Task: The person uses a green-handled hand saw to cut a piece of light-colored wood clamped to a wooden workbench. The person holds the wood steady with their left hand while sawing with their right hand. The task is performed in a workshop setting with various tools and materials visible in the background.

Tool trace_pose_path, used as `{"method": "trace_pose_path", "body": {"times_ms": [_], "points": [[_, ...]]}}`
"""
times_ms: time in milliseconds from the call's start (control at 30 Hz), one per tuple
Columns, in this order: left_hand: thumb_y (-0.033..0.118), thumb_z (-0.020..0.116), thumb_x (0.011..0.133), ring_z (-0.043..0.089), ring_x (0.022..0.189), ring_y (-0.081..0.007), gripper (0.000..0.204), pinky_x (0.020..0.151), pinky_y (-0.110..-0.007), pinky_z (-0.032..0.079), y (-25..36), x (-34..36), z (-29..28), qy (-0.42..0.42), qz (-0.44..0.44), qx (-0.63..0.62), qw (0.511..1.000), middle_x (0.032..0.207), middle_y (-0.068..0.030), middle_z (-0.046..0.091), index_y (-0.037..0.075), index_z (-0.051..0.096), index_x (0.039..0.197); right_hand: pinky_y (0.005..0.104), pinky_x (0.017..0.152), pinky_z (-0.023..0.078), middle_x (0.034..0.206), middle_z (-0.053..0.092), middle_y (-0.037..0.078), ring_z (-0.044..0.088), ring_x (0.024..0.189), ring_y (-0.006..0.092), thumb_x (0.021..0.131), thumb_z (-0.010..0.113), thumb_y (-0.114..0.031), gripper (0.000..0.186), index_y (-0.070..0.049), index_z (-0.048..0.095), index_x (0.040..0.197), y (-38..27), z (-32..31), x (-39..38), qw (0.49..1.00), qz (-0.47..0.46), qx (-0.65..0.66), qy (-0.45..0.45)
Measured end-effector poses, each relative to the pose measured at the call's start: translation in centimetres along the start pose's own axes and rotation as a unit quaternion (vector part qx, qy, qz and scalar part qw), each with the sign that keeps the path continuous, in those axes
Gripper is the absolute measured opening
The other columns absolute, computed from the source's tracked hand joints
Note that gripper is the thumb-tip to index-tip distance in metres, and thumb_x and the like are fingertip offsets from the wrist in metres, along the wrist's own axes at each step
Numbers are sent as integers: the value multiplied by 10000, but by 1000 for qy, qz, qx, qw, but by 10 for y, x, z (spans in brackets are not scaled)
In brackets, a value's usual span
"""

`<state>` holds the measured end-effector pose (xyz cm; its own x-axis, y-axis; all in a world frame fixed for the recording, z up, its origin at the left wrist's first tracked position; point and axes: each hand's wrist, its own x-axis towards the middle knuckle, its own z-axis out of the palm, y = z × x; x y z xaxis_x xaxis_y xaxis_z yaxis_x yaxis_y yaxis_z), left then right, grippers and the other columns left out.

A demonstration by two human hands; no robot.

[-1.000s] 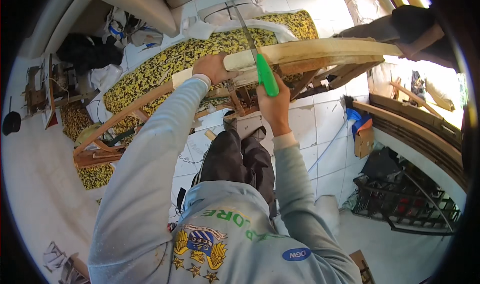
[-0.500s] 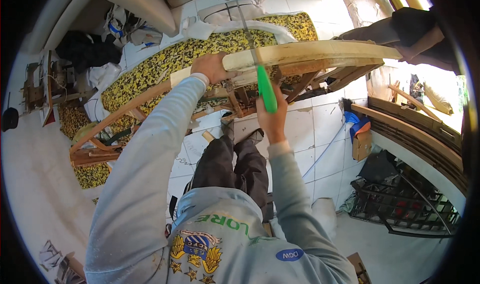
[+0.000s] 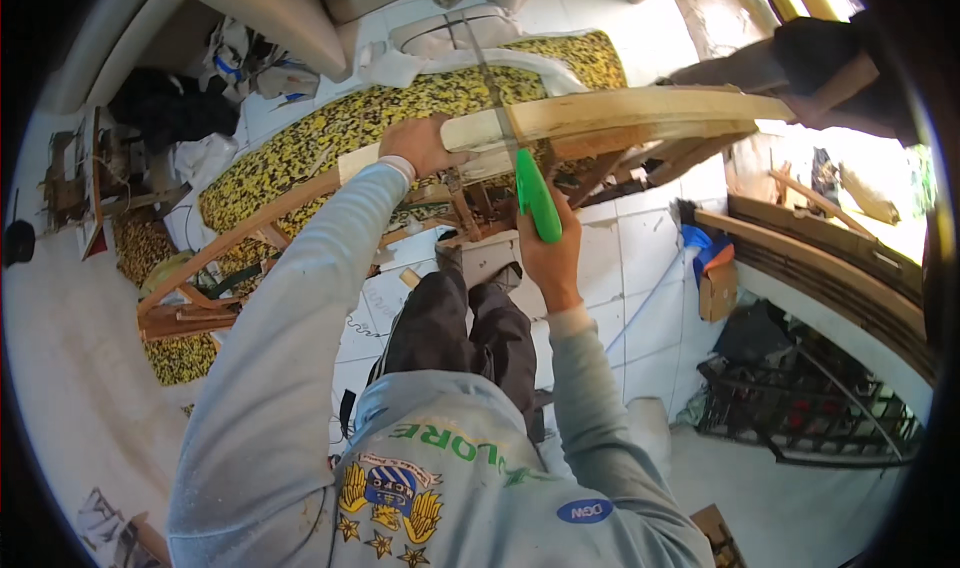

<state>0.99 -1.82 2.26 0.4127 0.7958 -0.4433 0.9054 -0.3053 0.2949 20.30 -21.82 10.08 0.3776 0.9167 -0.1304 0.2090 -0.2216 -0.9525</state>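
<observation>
My right hand (image 3: 552,253) is closed round the green handle (image 3: 537,196) of a handsaw. Its long thin blade (image 3: 490,76) points away from me and crosses the pale curved wooden board (image 3: 610,111). With its fingers wrapped over the board's edge, my left hand (image 3: 418,146) grips it just left of the blade. The board lies along the top of a curved wooden frame (image 3: 590,183). At the far right, another person's arm (image 3: 835,93) reaches to the board's end; that hand is blurred by glare.
Yellow-and-black speckled foam (image 3: 300,158) lies behind and below the frame on white floor tiles (image 3: 590,258). Beige upholstered furniture (image 3: 275,13) stands at the back. Long timbers (image 3: 830,273), a small cardboard box (image 3: 717,290) and a black metal rack (image 3: 800,408) are on the right.
The saw and my right hand have moved back toward me, so the handle sits lower. My left hand stays on the board.
</observation>
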Motion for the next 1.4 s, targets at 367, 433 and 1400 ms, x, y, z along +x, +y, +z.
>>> {"method": "trace_pose_path", "body": {"times_ms": [367,433,1400], "points": [[800,757,770,784,1038,-373,835,928,-528,604,-6,-14,-4,13,-9,-36,999,1102,-185,812,161,742,1307,367,727,552,958,741,175,689,778,239,916,627,31,344,36,716,1248,-27,-14,-37,999,22,-42,-13],[807,755,766,786,1030,-371,849,925,-525,608,16,2,-5,12,23,-16,1000,1097,-188,812,165,741,1322,444,721,547,929,717,244,718,836,430,909,706,-42,258,5,710,1163,12,21,62,979,-146,-139,35],[805,765,752,787,1051,-358,810,931,-535,607,9,-10,-7,7,-6,-25,1000,1105,-151,819,202,746,1293,456,765,574,908,745,254,751,837,427,914,684,-45,373,-11,714,1285,-8,19,19,997,-59,-55,19]]}}
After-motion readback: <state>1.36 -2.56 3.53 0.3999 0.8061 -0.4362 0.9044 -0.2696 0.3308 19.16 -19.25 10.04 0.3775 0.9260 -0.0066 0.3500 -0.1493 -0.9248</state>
